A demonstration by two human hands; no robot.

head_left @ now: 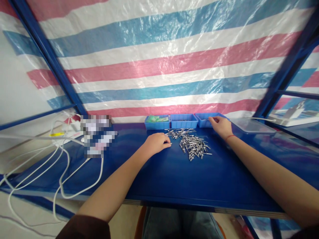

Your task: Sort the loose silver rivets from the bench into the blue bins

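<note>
A loose pile of silvery blind rivets (195, 146) lies on the blue table. Just left of the pile, my left hand (157, 142) rests low over the tabletop, its thumb and fingers closed on a rivet whose tip (170, 143) pokes out. My right hand (221, 126) hangs at the front right part of the right blue bin (205, 124). Its thumb and fingertips are pinched together over the bin, and whatever they hold is too small to make out. The middle blue bin (183, 124) has some small metal pieces in it.
The left blue bin (157, 125) contains green-and-clear plastic packets. A clear plastic lid (251, 126) lies right of the bins. White cables (67, 166) and a power strip crowd the left side, beside a blurred-out patch. Striped sheeting (159, 66) hangs behind, between blue frame posts.
</note>
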